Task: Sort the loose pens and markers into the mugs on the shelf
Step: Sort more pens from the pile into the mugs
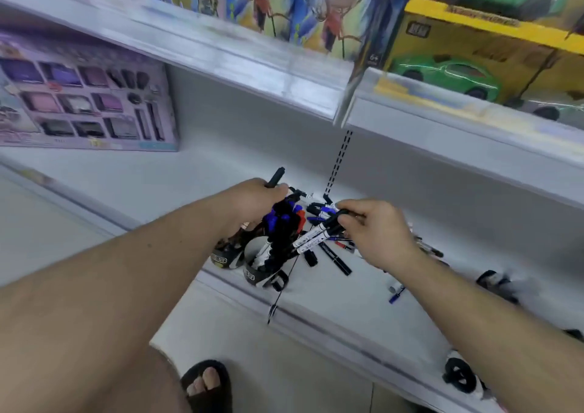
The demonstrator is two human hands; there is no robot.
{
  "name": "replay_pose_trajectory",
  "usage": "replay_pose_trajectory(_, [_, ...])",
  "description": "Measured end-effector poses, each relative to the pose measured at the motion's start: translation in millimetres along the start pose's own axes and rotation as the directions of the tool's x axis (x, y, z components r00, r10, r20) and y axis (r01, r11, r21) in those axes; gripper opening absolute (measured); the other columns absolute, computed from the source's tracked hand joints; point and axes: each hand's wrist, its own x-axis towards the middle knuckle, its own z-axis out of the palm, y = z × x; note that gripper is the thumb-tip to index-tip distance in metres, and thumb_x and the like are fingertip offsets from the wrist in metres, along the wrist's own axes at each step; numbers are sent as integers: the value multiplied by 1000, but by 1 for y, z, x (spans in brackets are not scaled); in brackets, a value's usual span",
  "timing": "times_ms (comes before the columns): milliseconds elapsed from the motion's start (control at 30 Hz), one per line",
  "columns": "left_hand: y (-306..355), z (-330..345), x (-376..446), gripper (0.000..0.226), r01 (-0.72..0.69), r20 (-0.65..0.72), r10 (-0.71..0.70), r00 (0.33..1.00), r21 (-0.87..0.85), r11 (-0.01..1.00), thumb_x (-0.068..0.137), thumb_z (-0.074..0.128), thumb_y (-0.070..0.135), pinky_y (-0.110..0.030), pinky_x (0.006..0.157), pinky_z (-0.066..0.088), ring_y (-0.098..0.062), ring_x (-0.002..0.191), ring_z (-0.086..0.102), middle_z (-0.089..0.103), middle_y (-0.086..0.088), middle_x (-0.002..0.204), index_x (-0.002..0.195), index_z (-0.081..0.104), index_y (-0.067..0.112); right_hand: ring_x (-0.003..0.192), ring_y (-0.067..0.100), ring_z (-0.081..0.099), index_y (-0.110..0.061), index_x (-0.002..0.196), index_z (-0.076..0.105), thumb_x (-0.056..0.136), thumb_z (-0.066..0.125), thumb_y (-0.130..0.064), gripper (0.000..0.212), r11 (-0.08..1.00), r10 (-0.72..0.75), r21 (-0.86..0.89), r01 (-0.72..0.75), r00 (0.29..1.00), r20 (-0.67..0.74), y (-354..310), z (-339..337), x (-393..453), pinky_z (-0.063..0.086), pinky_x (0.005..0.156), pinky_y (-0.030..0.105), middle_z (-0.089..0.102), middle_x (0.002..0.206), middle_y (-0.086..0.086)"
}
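Note:
Two black-and-white mugs stand near the front edge of the white shelf (331, 311): the left mug (225, 258) and the right mug (256, 274), which is packed with upright markers capped in blue, black and red. My left hand (252, 199) grips a black marker (275, 177) above the mugs. My right hand (376, 232) pinches two white markers with black caps (311, 238), their tips angled down toward the right mug. A pile of loose pens and markers (328, 254) lies on the shelf between and under my hands.
A lilac boxed makeup set (82, 96) stands on the shelf at the left. The upper shelf carries toy boxes, with green toy cars (474, 74) at the right. More black-and-white items (496, 283) sit on the shelf at the right. A stray blue pen (396, 294) lies near the edge.

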Motion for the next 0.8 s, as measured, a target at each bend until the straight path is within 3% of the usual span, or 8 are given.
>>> replay_pose_trajectory(100, [-2, -12, 5, 26, 17, -46, -27, 999, -210, 978, 101, 43, 26, -26, 52, 37, -17, 56, 40, 47, -5, 76, 108, 57, 5, 84, 21, 60, -15, 113, 74, 93, 61, -13, 24, 994, -49, -97, 50, 999, 11, -12, 37, 14, 38, 74, 19, 70, 98, 7])
replay_pose_trajectory(167, [-3, -18, 5, 18, 25, -33, -37, 999, -300, 954, 101, 46, 18, -21, 44, 43, -16, 57, 44, 47, -5, 76, 108, 57, 5, 76, 22, 55, -10, 109, 74, 93, 59, -12, 22, 990, -35, -136, 39, 999, 33, -16, 60, 22, 33, 65, 22, 72, 92, 11])
replay_pose_trajectory(200, [-4, -21, 5, 18, 24, -19, -31, 999, -309, 951, 100, 48, 16, -19, 47, 48, -16, 60, 47, 49, -5, 79, 110, 58, 4, 74, 22, 55, -7, 105, 74, 93, 58, -13, 21, 987, -21, -158, 29, 999, 48, -16, 71, 27, 34, 64, 25, 72, 90, 13])
replay_pose_trajectory(300, [-9, -25, 8, 21, 10, 32, -1, 1000, -264, 965, 99, 54, 15, -32, 79, 56, -18, 74, 56, 54, -5, 89, 115, 61, 4, 85, 29, 63, -3, 99, 74, 93, 56, -14, 22, 978, 59, -207, -36, 993, 105, -11, 103, 39, 44, 66, 29, 72, 92, 14])
replay_pose_trajectory(367, [-12, -28, 10, 17, 6, 45, 5, 999, -232, 973, 97, 57, 15, -37, 89, 54, -18, 77, 58, 57, -7, 93, 111, 63, 6, 83, 28, 62, -4, 92, 73, 93, 54, -13, 21, 966, 132, -240, -95, 981, 144, -8, 121, 44, 39, 58, 25, 68, 83, 10])
replay_pose_trajectory(533, [-18, -34, 15, 6, 17, 67, -3, 998, -211, 977, 94, 65, 19, -35, 82, 53, -19, 77, 59, 60, -7, 87, 92, 64, 13, 75, 26, 59, -11, 77, 65, 91, 58, -18, 17, 938, 277, -258, -231, 948, 158, -1, 157, 50, 37, 54, 23, 61, 74, 6])
replay_pose_trajectory(667, [-23, -35, 19, 20, 27, 92, -15, 996, -138, 990, 92, 67, 22, -38, 83, 51, -16, 77, 63, 65, -9, 92, 105, 67, 7, 76, 26, 64, -13, 85, 69, 92, 58, -24, 16, 914, 312, -317, -253, 938, 150, 6, 180, 50, 43, 57, 25, 68, 81, 6])
replay_pose_trajectory(800, [-24, -34, 19, 22, -8, 109, 11, 994, -32, 999, 92, 66, 20, -36, 84, 53, -13, 76, 64, 67, -9, 93, 110, 69, 7, 80, 25, 65, -12, 89, 69, 92, 57, -29, 21, 909, 262, -373, -184, 950, 170, 12, 184, 47, 37, 52, 23, 68, 91, 7])
